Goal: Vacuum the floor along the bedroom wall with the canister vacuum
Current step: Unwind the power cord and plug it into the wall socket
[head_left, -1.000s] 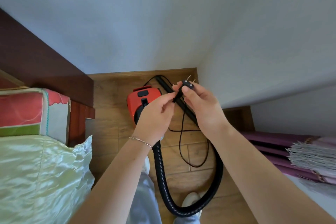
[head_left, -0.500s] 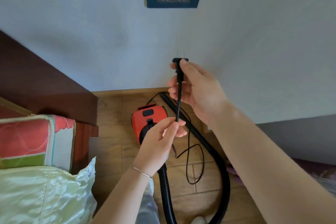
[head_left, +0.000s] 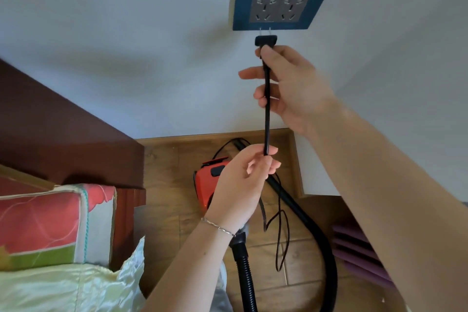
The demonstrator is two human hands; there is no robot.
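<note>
My right hand (head_left: 291,83) pinches the black power cord just under its plug (head_left: 266,40), whose two prongs point up and sit just below the blue-framed wall socket (head_left: 281,4). Lower down, my left hand (head_left: 243,185) pinches the same cord (head_left: 267,119), which runs taut between both hands. The red canister vacuum (head_left: 205,185) stands on the wooden floor by the wall, partly hidden behind my left hand. Its black ribbed hose (head_left: 247,276) curls over the floor toward me.
A dark wooden headboard (head_left: 63,129) and a bed with a red patterned pillow (head_left: 43,225) and pale yellow bedding (head_left: 63,289) fill the left side. Slack cord (head_left: 281,240) loops on the floor. Purple ribbed fabric (head_left: 359,256) lies at the right. A wall corner (head_left: 298,172) juts out beside the vacuum.
My right hand has raised the plug from above the vacuum up to just under the socket. My left hand slid down the cord, and my view tilted upward.
</note>
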